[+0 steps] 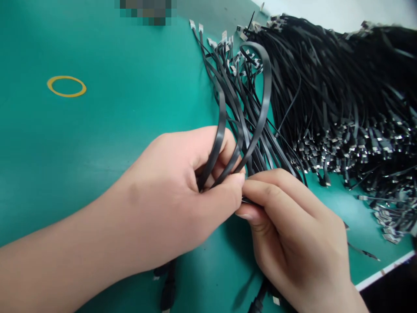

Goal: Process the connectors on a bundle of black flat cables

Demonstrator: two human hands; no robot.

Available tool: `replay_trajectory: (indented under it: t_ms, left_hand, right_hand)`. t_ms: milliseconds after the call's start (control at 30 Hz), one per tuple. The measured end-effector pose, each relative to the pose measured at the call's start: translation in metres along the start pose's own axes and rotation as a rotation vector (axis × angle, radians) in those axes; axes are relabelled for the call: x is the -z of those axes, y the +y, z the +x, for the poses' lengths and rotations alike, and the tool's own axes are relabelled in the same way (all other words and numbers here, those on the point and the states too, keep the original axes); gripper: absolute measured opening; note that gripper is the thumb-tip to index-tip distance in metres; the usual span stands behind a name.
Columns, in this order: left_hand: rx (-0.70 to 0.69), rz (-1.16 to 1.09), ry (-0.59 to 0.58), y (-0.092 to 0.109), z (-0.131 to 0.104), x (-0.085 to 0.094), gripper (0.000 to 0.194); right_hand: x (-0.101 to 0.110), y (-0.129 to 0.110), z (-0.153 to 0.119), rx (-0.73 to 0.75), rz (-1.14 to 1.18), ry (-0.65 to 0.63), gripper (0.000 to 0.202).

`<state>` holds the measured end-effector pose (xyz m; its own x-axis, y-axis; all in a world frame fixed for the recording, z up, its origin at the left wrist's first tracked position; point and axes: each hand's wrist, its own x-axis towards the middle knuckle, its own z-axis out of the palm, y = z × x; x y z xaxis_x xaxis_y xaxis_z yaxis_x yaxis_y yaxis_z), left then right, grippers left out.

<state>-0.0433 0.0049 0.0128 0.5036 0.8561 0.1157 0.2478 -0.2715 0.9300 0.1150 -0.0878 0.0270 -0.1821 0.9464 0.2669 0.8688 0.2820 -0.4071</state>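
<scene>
My left hand [182, 191] is closed around a few flat black USB cables [220, 130], which loop up out of its grip. One cable [265, 87] arches high and bends back over. My right hand [293, 221] pinches a dark cable part right beside the left fingertips; the fingers hide most of it. Beyond both hands lies a loose bunch of black cables [243, 113] with pale metal USB plugs [224, 37] at the far end. Below the hands, black connector ends [167, 287] show on the table, partly covered by my left forearm.
A large heap of black cables [325, 74] fills the right side, its plugs [345, 148] facing me. More plugs [391, 221] lie at the right edge. A yellow ring [67, 86] rests on the green table [107, 48]. The table's white edge [384, 271] is lower right.
</scene>
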Motion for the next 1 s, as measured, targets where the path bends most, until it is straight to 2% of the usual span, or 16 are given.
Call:
replay_trajectory:
  t_ms: [200, 533, 1000]
  left_hand:
    - [-0.019, -0.038, 0.0, -0.0018, -0.0009, -0.0009, 0.02]
    - [0.029, -0.151, -0.022, -0.0005, 0.0011, -0.0019, 0.019]
    - [-0.021, -0.066, -0.011, -0.001, 0.0005, -0.0002, 0.022]
  right_hand:
    - [-0.0009, -0.0007, 0.0009, 0.0, -0.011, -0.001, 0.012]
    - [-0.0015, -0.0003, 0.003, 0.008, -0.031, 0.003, 0.013]
    - [-0.001, -0.0018, 0.0035, -0.002, -0.013, -0.002, 0.012]
